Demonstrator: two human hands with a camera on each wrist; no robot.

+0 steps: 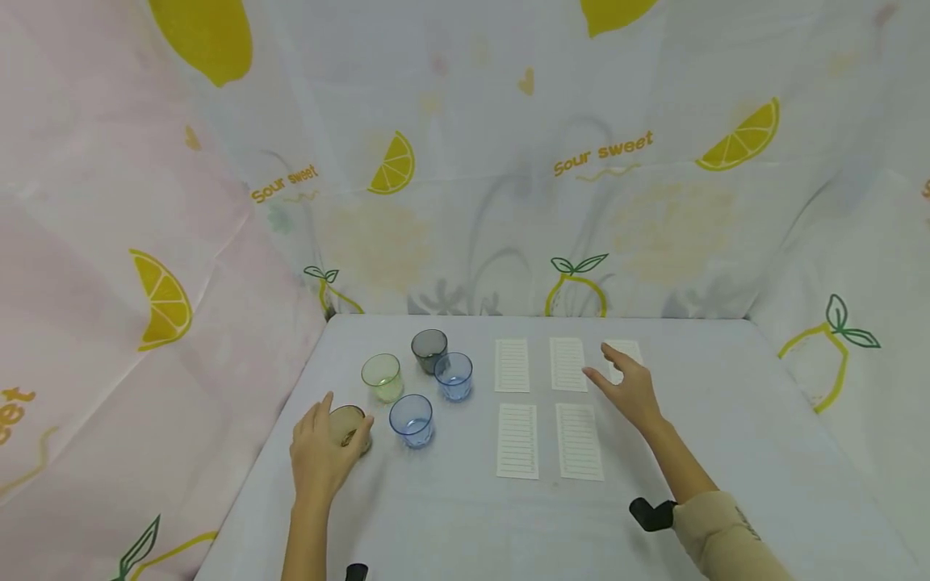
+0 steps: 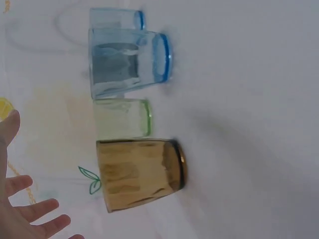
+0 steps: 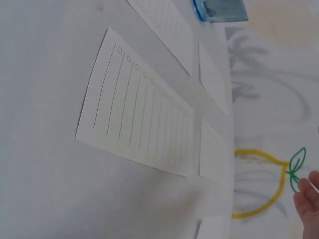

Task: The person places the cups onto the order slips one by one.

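Note:
My left hand (image 1: 318,453) hovers with spread fingers at the brown glass (image 1: 345,423), which stands nearest the table's left side. In the left wrist view the fingertips (image 2: 47,206) show apart from the brown glass's rim. Close by stand a green glass (image 1: 382,379), a grey glass (image 1: 429,352) and two blue glasses, one at the front (image 1: 412,423) and one behind it (image 1: 454,378). My right hand (image 1: 630,391) is held over the back right card (image 1: 626,350), partly covering it, thumb and fingers apart with nothing between them.
Several white lined cards lie in two rows right of the glasses, among them a front left card (image 1: 517,441) and a front right card (image 1: 580,441). A white cloth (image 1: 465,516) covers the table. Lemon-print curtains (image 1: 479,161) hang behind and at both sides.

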